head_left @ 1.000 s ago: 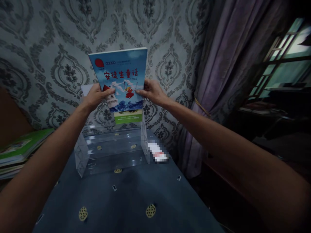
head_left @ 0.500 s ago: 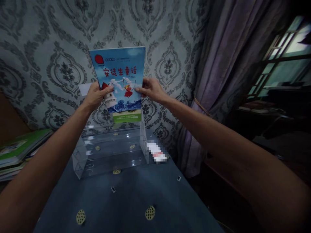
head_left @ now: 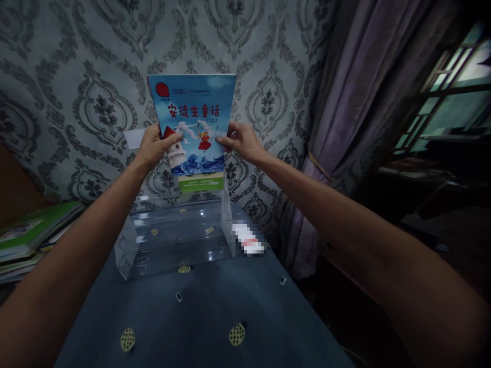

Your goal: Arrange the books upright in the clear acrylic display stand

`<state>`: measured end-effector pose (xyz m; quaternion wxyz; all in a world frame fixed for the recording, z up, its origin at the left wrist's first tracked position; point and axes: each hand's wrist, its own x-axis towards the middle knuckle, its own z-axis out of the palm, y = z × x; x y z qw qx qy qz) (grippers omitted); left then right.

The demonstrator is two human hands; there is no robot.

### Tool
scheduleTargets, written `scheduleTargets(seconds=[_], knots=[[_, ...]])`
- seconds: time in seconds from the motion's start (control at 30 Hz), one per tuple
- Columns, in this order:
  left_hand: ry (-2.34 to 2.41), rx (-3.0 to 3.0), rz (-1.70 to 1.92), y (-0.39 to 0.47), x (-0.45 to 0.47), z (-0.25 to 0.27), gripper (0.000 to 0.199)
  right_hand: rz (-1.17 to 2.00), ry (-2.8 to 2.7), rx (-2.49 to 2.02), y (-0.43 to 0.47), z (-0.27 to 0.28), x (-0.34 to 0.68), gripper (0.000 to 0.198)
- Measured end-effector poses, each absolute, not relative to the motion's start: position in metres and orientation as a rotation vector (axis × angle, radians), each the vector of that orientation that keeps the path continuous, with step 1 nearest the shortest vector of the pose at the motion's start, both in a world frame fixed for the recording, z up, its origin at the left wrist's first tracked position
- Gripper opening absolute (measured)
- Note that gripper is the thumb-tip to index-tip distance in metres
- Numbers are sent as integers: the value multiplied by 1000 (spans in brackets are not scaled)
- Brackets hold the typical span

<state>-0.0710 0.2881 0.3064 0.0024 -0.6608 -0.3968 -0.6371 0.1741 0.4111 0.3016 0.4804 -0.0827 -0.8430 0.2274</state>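
Note:
A blue book (head_left: pixel 195 97) with red Chinese characters, a lighthouse and waves on its cover is held upright in front of the wall. My left hand (head_left: pixel 153 145) pinches its left edge, thumb across the cover. At the right edge, my right hand (head_left: pixel 243 143) grips it between thumb and fingers. Behind the blue book, the lower part of a green and yellow book (head_left: pixel 201 183) shows; the rest is hidden. Below stands a clear plastic tiered rack (head_left: pixel 126 250) on the table (head_left: pixel 192 327).
Several stacked books (head_left: pixel 42 227) lie at the left. A blurred-out white item (head_left: pixel 247 237) rests right of the rack. Patterned wallpaper (head_left: pixel 268 97) rises close behind, and a tied purple curtain (head_left: pixel 318 148) hangs at the right. A white card-like piece (head_left: pixel 135 138) shows beside my left hand.
The blue book has shifted slightly right and straightened from its slight tilt. Both hands keep their hold on its edges. The rack stays in place.

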Motion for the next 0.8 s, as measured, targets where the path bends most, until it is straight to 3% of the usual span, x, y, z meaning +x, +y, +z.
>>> scheduleTargets(seconds=[0.6, 0.8], knots=[[-1197, -2123, -1985, 306, -86, 308, 41, 562, -2002, -143, 426, 297, 164, 38], [-1281, -2183, -1914, 312, -93, 320, 30, 550, -1959, -108, 419, 295, 166, 41]])
